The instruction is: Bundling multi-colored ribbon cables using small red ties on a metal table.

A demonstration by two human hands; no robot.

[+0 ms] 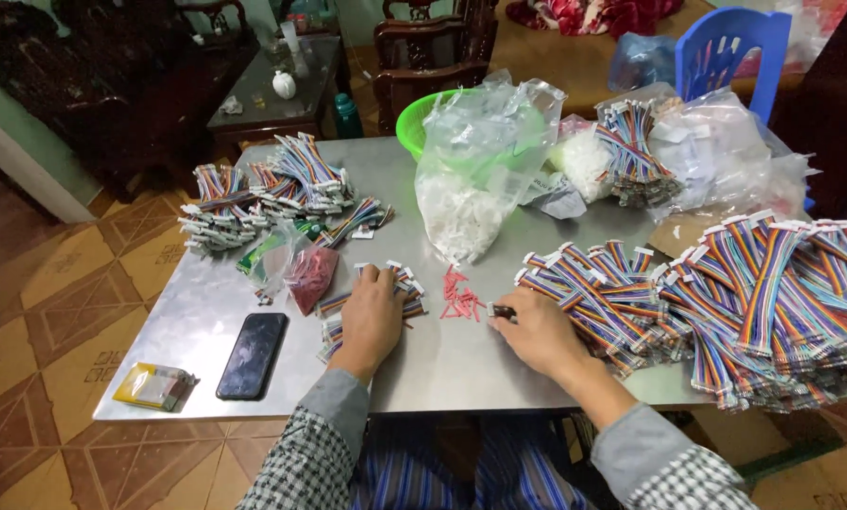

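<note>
Rainbow ribbon cables point(372, 300) lay bundled on the metal table point(461, 364) beneath the left hand point(371, 316), fingers pressed flat upon them. The right hand point(537, 331) pinched a small dark connector point(502, 311) beside the large cable pile point(726, 302).

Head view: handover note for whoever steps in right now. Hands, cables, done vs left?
Left hand: flat on a small bunch of rainbow ribbon cables, pressing it to the metal table.
Right hand: fingers pinch a small dark tool, beside the loose red pieces.
Big cable pile lies at the right; tied bundles at the far left; bag of white connectors in the middle.
Done: cannot tell which cables are finished.
Left: apparently the large right pile.
</note>
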